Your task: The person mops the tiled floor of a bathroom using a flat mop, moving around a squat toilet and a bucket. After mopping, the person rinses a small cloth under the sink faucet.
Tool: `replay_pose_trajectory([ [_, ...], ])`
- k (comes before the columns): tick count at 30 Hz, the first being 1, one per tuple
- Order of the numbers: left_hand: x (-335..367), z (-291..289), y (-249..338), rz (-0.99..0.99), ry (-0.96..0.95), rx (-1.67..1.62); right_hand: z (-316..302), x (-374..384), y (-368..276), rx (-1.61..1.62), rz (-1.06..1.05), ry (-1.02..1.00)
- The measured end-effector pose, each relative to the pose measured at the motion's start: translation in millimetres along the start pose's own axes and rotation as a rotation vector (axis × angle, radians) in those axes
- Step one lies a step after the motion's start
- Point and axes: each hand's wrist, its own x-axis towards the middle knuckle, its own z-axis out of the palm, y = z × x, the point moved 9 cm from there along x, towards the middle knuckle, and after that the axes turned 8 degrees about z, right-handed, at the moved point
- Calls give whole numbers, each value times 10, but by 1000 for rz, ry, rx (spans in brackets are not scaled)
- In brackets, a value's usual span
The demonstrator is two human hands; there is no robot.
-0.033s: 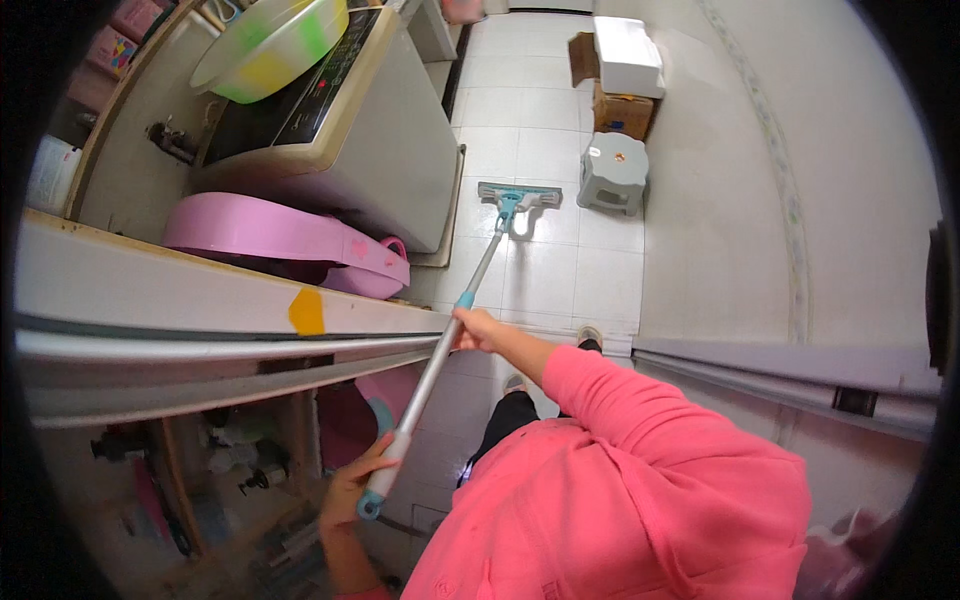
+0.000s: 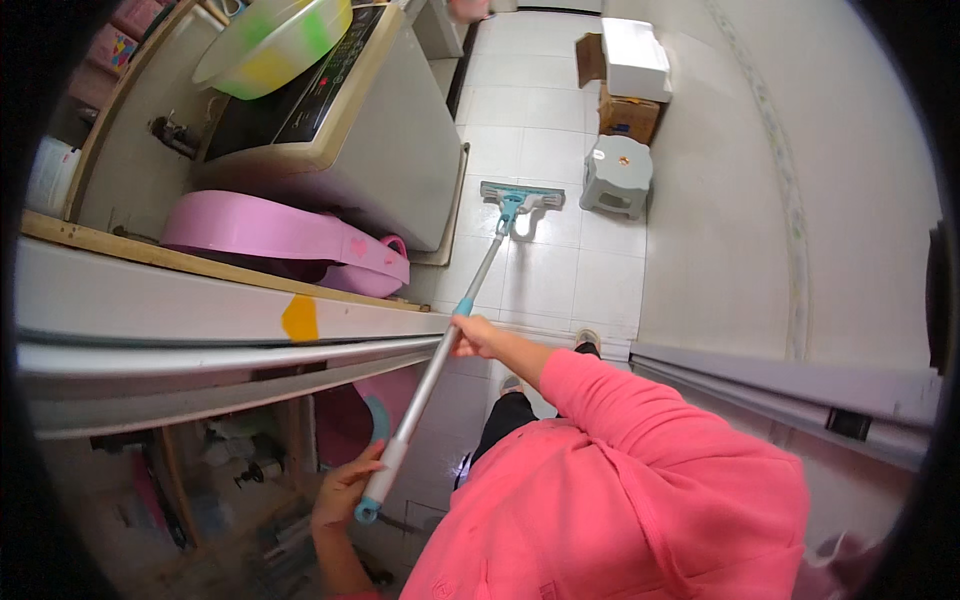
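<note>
1. Silver-poled mop, its wide head out over white floor tiles, between washing machine and grey stool!
2. It is gripped by the right hand just below the teal collar; its white end sleeve is held by the left hand.
3. Now, steady strokes are best driven from the left, guided by the right, head kept flat.
4. Close by, the stool should be skirted, never bumped.

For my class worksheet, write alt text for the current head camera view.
A person in a pink top grips a long-handled floor tool with the right hand, the left hand against its near end; its flat head is over white tiles. Left are a washing machine and pink tub; right, a grey stool and boxes.
</note>
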Motion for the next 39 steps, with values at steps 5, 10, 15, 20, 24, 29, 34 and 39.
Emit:
replay_pose_trajectory([
  [5,-144,699,-237,-558,107,-70,-225,49,401,-172,249,-43],
  [10,-251,995,-533,-700,206,512,-666,127,372,34,252,209],
  [15,-444,1142,-1015,-578,421,488,-984,238,546,41,372,327],
  [20,694,1100,-1055,-530,431,493,-1261,471,-865,-79,221,406],
  [24,1977,1004,-723,-485,391,436,-1541,945,-2177,-136,66,440],
  [29,3295,1006,-475,-489,256,53,-1781,1334,-3592,-45,-1,414],
  [34,4718,1253,-569,-444,183,-230,-2247,2132,-4733,-31,-8,393],
  [39,6934,1269,-61,-456,180,-107,-3172,3051,-6653,-142,-164,548],
])
